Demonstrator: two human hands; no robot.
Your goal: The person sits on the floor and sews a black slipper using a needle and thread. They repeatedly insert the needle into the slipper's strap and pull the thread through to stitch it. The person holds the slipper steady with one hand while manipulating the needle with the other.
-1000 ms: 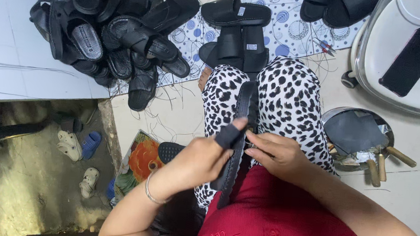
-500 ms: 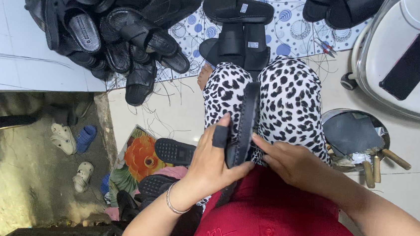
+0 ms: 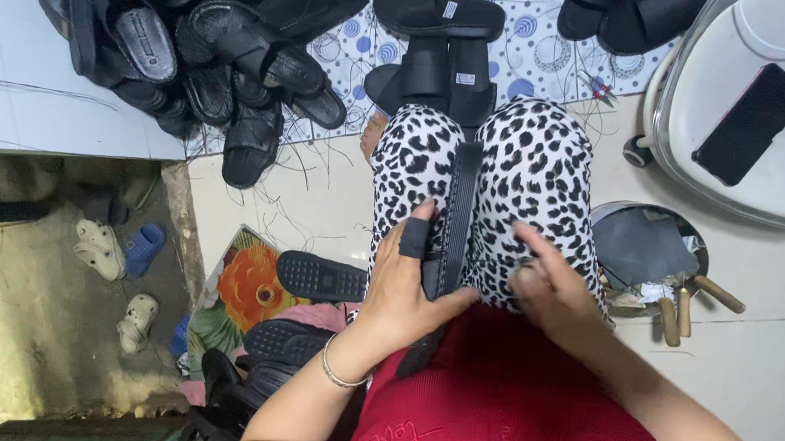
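The pale tiled floor carries most of what is here. A blue-dotted mat lies on it at the top, with pairs of black slide sandals resting on the mat. To the left, a heap of black sandals sits partly on the mat and partly on a white board. Loose threads litter the tiles between them. At right, a round metal tray lies on the floor (wooden-handled tools rest at its edge), just beside a white stool bearing a black phone. Lower left, black soles lie on a flowered cloth.
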